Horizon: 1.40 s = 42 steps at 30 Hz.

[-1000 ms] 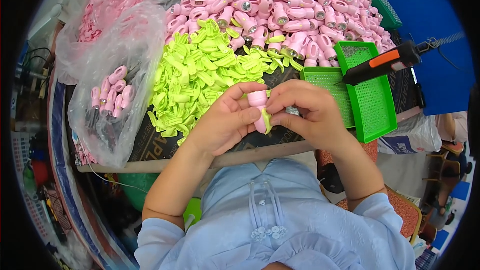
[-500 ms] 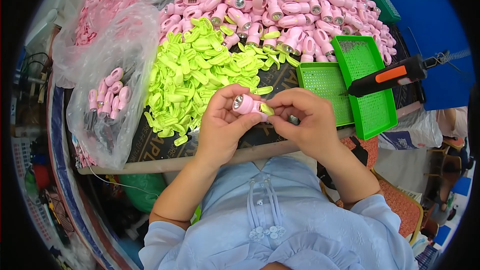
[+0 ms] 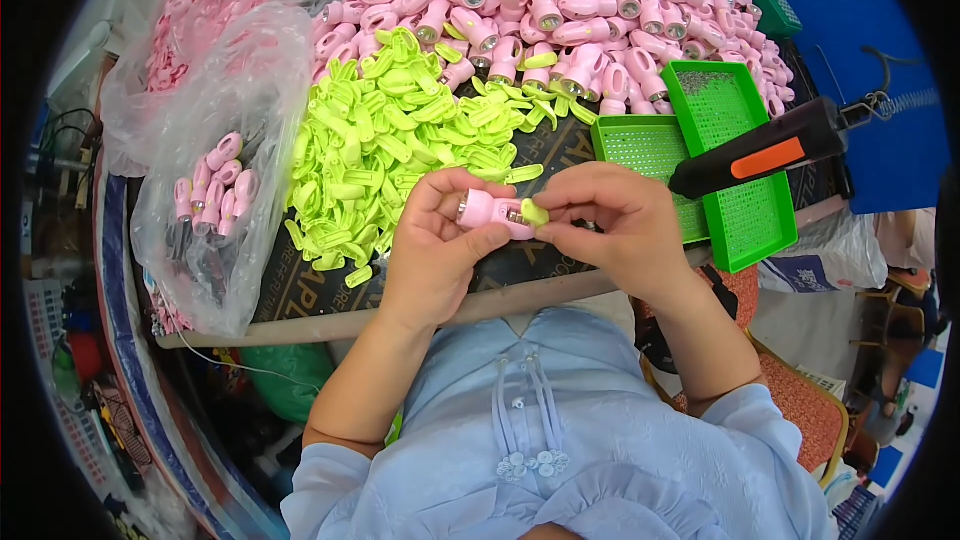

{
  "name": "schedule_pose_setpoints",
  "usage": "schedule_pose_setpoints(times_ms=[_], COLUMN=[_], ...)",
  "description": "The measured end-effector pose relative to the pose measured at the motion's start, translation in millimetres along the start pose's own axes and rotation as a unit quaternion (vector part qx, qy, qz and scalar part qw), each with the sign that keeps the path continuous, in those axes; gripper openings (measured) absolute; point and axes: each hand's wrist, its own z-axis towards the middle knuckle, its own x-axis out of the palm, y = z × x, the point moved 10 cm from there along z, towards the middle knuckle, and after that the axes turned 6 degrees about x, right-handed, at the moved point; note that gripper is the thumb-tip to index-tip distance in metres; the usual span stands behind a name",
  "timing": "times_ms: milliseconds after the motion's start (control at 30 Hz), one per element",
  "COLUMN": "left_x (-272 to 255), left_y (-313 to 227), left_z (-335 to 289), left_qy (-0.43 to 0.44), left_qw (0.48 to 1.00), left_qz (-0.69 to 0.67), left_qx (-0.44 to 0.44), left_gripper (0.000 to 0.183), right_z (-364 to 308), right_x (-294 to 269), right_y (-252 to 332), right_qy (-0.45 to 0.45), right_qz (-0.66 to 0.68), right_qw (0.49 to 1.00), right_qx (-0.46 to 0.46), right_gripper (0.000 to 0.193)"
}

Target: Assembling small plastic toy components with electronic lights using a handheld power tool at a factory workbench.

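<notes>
My left hand (image 3: 437,245) is closed around a small pink flashlight (image 3: 487,210), its lens end pointing left. A slot in the flashlight's side faces up, with some metal parts showing inside. Pinched in the fingers of my right hand (image 3: 625,220) is a yellow-green plastic cover (image 3: 535,212), held tilted at the flashlight's right end. Beyond my hands lies a heap of similar yellow-green covers (image 3: 375,145). A large pile of pink flashlights (image 3: 590,5) spreads behind it.
A black and orange electric screwdriver (image 3: 765,158) hangs from a spring above two green trays (image 3: 640,153) on the right, one overlapping the other. Small metal pieces lie in the overlapping tray. To the left, a clear plastic bag (image 3: 200,275) holds several pink flashlights.
The flashlight has turned in my left hand so its slot shows and its lens points more to the side. The cover in my right fingers now stands more upright. The screwdriver has swung slightly left.
</notes>
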Motion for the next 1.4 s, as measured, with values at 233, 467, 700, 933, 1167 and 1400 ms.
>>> schedule_pose_setpoints(times_ms=[233,467,700,933,1167,1400], left_x=[5,37,53,82,86,84], left_y=[-7,-18,-20,29,36,48], left_z=[-7,-7,-7,-8,-6,-7], left_qy=[0.025,0.116,0.190,0.250,0.246,0.234], left_qw=[0.991,0.901,0.742,0.633,0.612,0.619], left_qz=[0.125,0.403,0.611,0.692,0.722,0.719], left_qx=[0.036,0.115,0.201,0.241,0.211,0.210], left_gripper=[0.045,0.049,0.036,0.040,0.042,0.045], right_z=[-5,-13,-73,-4,-20,-26], right_x=[17,-2,-123,-134,-99,-74], right_y=[25,-2,99,75,69,49], right_qy=[0.057,0.009,-0.387,-0.175,-0.084,-0.121], right_qz=[-0.270,-0.169,-0.298,-0.104,0.072,-0.016], right_qw=[0.947,0.983,0.831,0.967,0.981,0.972], right_qx=[-0.164,-0.066,-0.265,-0.151,-0.160,-0.200], right_gripper=[0.025,0.038,0.057,0.047,0.034,0.027])
